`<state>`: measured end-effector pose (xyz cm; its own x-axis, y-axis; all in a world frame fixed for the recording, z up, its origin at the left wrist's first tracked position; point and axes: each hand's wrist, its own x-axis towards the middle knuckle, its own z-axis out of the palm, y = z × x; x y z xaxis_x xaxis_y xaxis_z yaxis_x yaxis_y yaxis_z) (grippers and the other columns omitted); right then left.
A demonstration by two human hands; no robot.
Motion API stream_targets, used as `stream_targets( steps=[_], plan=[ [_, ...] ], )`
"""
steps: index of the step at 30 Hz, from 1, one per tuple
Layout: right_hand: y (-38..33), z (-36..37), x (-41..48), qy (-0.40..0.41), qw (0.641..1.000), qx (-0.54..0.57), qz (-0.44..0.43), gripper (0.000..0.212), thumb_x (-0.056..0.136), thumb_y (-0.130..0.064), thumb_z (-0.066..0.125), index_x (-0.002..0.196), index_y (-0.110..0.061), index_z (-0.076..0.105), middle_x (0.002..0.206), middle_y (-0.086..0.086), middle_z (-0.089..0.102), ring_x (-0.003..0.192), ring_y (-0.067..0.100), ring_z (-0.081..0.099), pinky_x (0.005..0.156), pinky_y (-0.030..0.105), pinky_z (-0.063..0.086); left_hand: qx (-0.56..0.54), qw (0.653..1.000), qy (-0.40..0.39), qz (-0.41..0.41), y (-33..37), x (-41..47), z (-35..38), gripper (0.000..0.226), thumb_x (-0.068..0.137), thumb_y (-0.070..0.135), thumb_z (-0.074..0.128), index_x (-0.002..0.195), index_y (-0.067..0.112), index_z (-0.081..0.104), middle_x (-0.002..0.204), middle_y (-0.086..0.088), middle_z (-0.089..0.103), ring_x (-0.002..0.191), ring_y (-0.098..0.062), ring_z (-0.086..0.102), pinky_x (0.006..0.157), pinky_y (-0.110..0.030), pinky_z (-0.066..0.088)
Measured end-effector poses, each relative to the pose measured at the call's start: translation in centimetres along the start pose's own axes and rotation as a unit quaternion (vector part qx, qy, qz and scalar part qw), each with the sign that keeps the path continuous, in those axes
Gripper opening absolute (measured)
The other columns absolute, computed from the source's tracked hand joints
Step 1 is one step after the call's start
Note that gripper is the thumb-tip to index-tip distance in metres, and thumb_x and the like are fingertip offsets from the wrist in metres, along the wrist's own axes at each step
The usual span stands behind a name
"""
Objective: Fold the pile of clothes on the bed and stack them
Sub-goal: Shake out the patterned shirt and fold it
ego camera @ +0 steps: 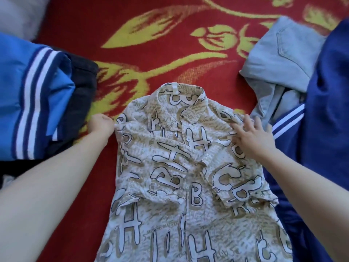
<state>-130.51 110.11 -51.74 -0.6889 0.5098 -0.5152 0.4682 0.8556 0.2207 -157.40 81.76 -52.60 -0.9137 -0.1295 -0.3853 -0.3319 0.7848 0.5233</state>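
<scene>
Where the red and yellow bedcover point(151, 44) shows at mid-bed, a printed shirt point(175, 176) lies face up, collar toward the far edge and hem toward the near edge. Both sleeves are turned inward across the chest, and the cloth there is creased.

Hands: the left hand point(102, 124) is at the shirt's left shoulder edge with fingers curled, pinching the fabric; the fingertips themselves are hidden. The right hand point(255, 138) lies flat on the shirt's right shoulder, fingers spread and straight, pressing down on the cloth. The two hands are well apart, one on each shoulder.

Left side of the bed: a bright blue garment point(28, 91) with white and navy stripes rests folded on top of a dark garment point(81, 95), just beside the left hand.

Right side of the bed: light denim point(279, 63) lies crumpled, partly under a navy garment point(330, 110) with white stripes. The navy garment touches the shirt's right edge.

Far left corner of the view: a pale grey item point(17, 14), too blurred to identify.
</scene>
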Motion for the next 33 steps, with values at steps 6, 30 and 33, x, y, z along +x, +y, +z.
stream_targets(
  steps=[6, 30, 33],
  plan=[
    [-1.1, -0.3, 1.2, 0.039, 0.998, 0.047, 0.030, 0.040, 0.094, -0.041, 0.039, 0.130, -0.023, 0.040, 0.135, 0.014, 0.038, 0.125, 0.035, 0.033, 0.099, 0.049, 0.030, -0.084, 0.981, -0.155, 0.083, 0.0, -2.7, -1.0, 0.015, 0.090, 0.033, 0.059, 0.092, 0.020, 0.055, 0.087, 0.007, 0.060, 0.082, -0.012, 0.056, 0.065, -0.022, 0.043],
    [1.6, -4.1, 3.6, 0.069, 0.952, 0.285, 0.086, 0.034, 0.085, -0.005, 0.054, 0.116, -0.015, 0.063, 0.116, 0.011, 0.060, 0.115, 0.033, 0.047, 0.088, 0.040, 0.029, -0.034, 0.983, -0.164, 0.076, 1.6, 0.1, -4.1, 0.018, 0.079, -0.004, 0.065, 0.096, 0.001, 0.066, 0.075, -0.009, 0.061, 0.056, -0.012, 0.057, 0.050, -0.019, 0.048],
    [3.2, -3.7, 2.4, 0.123, 0.940, 0.306, 0.091, 0.026, 0.083, -0.002, 0.059, 0.108, -0.005, 0.067, 0.108, 0.020, 0.057, 0.109, 0.037, 0.047, 0.087, 0.041, 0.033, -0.146, 0.968, -0.202, 0.014, 0.9, 0.2, -6.2, 0.014, 0.081, -0.008, 0.059, 0.081, 0.006, 0.059, 0.049, 0.003, 0.063, 0.041, -0.005, 0.058, 0.040, -0.014, 0.046]
  ],
)
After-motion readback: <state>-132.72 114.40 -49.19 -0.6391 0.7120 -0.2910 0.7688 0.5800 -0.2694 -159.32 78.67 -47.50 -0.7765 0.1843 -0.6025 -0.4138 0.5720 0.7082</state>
